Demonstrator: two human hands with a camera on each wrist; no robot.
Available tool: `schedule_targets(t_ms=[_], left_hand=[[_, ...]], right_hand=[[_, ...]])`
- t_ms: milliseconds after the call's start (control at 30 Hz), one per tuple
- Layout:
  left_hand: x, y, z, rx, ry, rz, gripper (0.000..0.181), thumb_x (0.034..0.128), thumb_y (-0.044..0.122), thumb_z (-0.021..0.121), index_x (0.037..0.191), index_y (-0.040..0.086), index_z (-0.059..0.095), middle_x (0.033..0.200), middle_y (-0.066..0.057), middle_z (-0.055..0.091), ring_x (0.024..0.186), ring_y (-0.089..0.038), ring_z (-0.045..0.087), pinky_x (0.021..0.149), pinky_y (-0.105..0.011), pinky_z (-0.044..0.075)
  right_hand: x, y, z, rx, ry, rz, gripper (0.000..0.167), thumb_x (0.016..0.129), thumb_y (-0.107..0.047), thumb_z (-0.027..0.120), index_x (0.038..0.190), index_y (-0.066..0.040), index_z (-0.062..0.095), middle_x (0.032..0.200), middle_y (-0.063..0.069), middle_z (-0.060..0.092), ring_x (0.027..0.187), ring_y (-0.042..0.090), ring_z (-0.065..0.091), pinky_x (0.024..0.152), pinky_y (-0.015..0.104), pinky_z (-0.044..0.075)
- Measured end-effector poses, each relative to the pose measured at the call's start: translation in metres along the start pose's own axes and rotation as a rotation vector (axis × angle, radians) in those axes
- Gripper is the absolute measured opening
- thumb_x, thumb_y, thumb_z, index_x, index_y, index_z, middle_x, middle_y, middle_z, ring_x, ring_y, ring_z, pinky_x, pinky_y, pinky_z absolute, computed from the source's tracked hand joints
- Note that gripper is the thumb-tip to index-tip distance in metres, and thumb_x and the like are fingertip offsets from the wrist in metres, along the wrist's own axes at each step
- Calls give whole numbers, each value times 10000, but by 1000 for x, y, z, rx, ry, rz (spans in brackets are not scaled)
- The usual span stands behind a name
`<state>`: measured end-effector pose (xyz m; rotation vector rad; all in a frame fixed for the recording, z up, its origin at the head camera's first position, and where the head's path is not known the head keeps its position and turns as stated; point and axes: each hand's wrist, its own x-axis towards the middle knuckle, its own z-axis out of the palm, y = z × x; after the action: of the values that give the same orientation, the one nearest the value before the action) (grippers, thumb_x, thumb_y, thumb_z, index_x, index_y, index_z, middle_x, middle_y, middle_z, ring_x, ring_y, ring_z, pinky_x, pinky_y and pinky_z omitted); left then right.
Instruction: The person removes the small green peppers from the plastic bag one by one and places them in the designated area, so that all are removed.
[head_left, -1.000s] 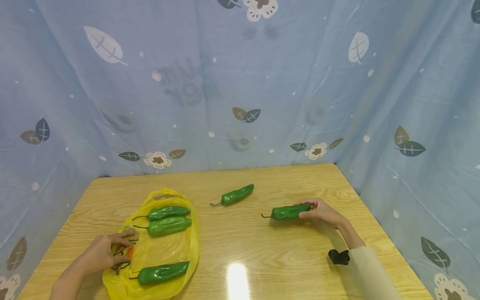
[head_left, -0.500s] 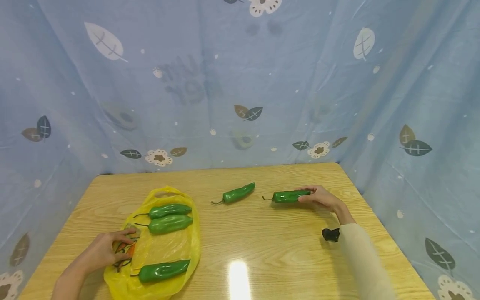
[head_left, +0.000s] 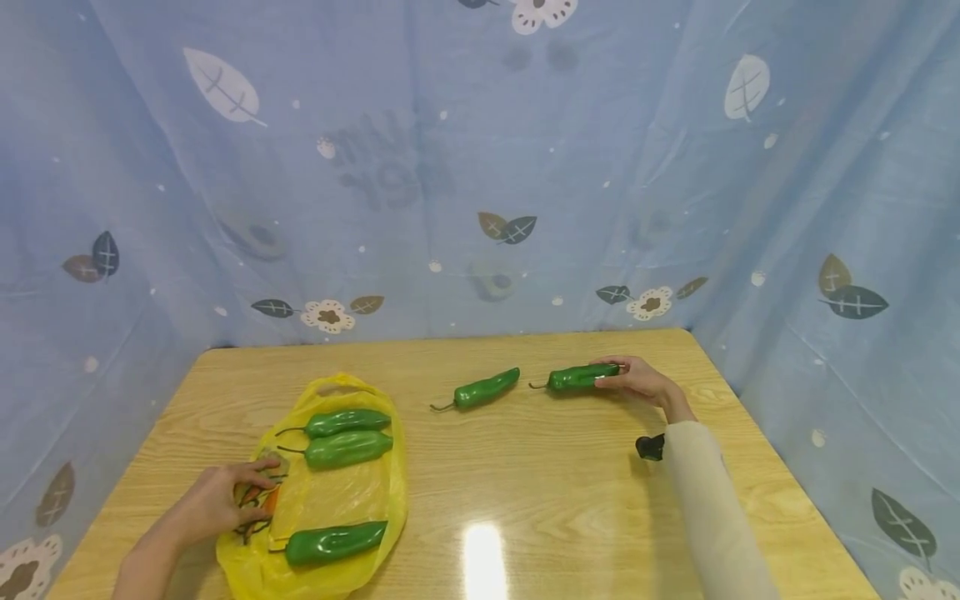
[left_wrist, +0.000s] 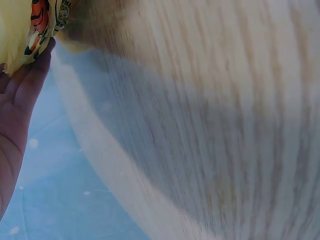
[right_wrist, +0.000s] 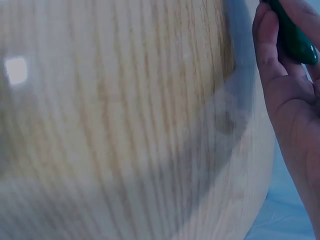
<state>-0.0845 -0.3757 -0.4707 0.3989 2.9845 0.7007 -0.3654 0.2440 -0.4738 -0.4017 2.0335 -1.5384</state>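
Note:
In the head view the right hand (head_left: 637, 380) holds a green pepper (head_left: 576, 377) by its right end, thumb in front and fingers behind, near the table's back right. The right wrist view shows the same pepper (right_wrist: 296, 41) between thumb and fingers of that hand (right_wrist: 295, 95). On the left, the left hand (head_left: 213, 504) grips the printed left edge of a yellow plastic bag (head_left: 315, 496). Three green peppers lie on the bag: two side by side at its back (head_left: 348, 422) (head_left: 348, 449) and one at the front (head_left: 337, 543). The left wrist view shows this hand (left_wrist: 17, 110) against the bag.
Another green pepper (head_left: 486, 389) lies on the wooden table (head_left: 540, 492) between the bag and the held pepper. A black object (head_left: 649, 447) is beside the right sleeve (head_left: 705, 492). A blue patterned curtain (head_left: 420, 167) stands around the table's back and sides.
The right hand has moved toward the back of the table with its pepper, level with the loose one. The left hand stays at the bag's edge. The head view has shifted slightly.

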Motion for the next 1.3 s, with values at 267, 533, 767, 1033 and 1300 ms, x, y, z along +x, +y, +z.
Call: schedule_targets(t_ms=[267, 533, 767, 1033, 1300], left_hand=[[1, 2, 2, -29, -5, 10, 385, 674, 339, 855, 970, 112, 761, 1221, -158, 635, 1054, -409, 589, 684, -225, 507], [2, 4, 2, -36, -15, -10, 386, 672, 334, 854, 982, 125, 759, 1232, -145, 633, 1078, -401, 584, 693, -212, 502], [1, 2, 1, -37, -37, -24, 390, 676, 341, 852, 986, 123, 756, 1240, -144, 628, 1087, -419, 574, 738, -248, 530], [0, 2, 0, -36, -36, -30, 402, 675, 347, 850, 991, 118, 755, 1242, -153, 625, 1089, -425, 568, 732, -247, 527], [1, 0, -1, -56, -42, -57, 396, 676, 322, 852, 995, 110, 752, 1256, -170, 611, 1116, -449, 539, 734, -247, 528]], right_hand=[[6, 9, -1, -21, -11, 2, 574, 929, -21, 615, 1419, 114, 350, 1356, 308, 399, 998, 150, 597, 872, 297, 524], [6, 2, 0, -121, -4, -1, 563, 922, -34, 632, 1406, 110, 384, 1373, 306, 380, 997, 170, 564, 878, 318, 516], [8, -7, 3, -211, -26, 13, 537, 934, -29, 613, 1409, 94, 396, 1410, 308, 343, 1071, 264, 538, 927, 385, 485], [14, -8, 3, -247, -20, -15, 585, 919, -48, 643, 1425, 83, 380, 1454, 319, 302, 1094, 288, 542, 907, 391, 496], [19, -20, 2, -315, -11, 8, 574, 914, -79, 658, 1410, 73, 412, 1410, 287, 408, 1118, 299, 548, 919, 374, 489]])
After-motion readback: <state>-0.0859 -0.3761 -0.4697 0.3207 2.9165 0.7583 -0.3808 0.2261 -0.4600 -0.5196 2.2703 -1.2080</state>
